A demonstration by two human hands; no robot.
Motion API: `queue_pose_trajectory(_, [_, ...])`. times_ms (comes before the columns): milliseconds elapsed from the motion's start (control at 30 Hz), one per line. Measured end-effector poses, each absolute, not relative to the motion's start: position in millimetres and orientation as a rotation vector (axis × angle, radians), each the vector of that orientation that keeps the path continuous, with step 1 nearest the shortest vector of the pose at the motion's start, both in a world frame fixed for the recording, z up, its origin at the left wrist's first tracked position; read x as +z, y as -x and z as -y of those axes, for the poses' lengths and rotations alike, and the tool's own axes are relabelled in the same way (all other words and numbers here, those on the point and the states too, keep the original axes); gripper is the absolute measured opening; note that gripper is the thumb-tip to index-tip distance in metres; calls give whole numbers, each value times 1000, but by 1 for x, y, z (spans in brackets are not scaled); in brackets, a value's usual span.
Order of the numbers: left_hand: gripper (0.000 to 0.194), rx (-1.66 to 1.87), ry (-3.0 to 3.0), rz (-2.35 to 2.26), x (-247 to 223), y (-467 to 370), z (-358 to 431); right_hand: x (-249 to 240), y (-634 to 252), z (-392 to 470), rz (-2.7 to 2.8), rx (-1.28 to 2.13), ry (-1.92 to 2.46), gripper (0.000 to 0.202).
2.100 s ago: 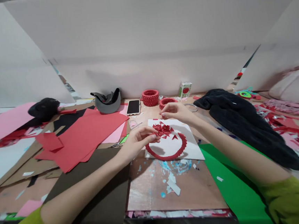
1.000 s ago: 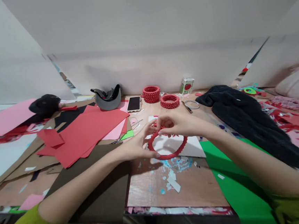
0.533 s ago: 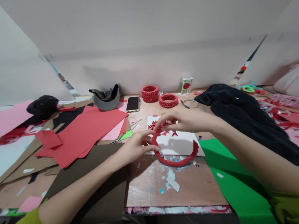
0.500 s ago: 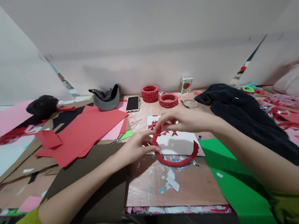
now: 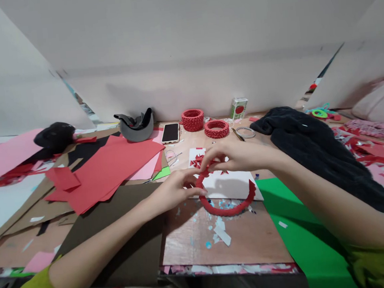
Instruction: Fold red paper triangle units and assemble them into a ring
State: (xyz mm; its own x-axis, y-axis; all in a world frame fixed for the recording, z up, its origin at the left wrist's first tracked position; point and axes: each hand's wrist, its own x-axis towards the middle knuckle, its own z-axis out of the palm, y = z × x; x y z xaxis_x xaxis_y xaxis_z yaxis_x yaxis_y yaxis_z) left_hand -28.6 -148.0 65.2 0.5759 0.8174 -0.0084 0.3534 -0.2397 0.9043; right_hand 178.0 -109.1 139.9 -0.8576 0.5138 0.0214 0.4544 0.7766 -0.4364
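An open red ring [image 5: 228,211], curved like a C with its gap at the right, is held above the board at the centre. My left hand [image 5: 177,188] pinches its left side between thumb and fingers. At the ring's upper end, my right hand [image 5: 225,157] has its fingers closed, partly hiding that end. Behind the ring lies a white sheet [image 5: 242,182] with small red pointed pieces [image 5: 197,161] on it. Two finished-looking red textured rings, a taller stack [image 5: 192,120] and a lower one [image 5: 216,129], stand at the back.
Red paper sheets [image 5: 107,169], a grey cap [image 5: 136,127] and a phone [image 5: 170,133] lie to the left. Dark cloth [image 5: 306,147] and green paper [image 5: 285,216] are at the right. A small box [image 5: 239,108] and a tape-like ring [image 5: 245,132] sit behind. Paper scraps [image 5: 223,235] lie in front.
My right hand has shifted slightly at the ring's upper end. The ring has moved very slightly down; my left hand keeps its hold.
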Motion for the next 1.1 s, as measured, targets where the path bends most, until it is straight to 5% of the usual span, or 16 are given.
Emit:
queue_pose_trajectory(300, [49,602,-1665,-937,58,33,140,137,-189,97,2751,665,837,21])
queue_pose_trajectory(633, [27,855,-1479,-903,60,26,143,129,-182,93,2633,841,779,20])
queue_pose_trajectory(1100, [23,905,-1504,-912,70,28,152,139,-186,94,2147,1071,699,18])
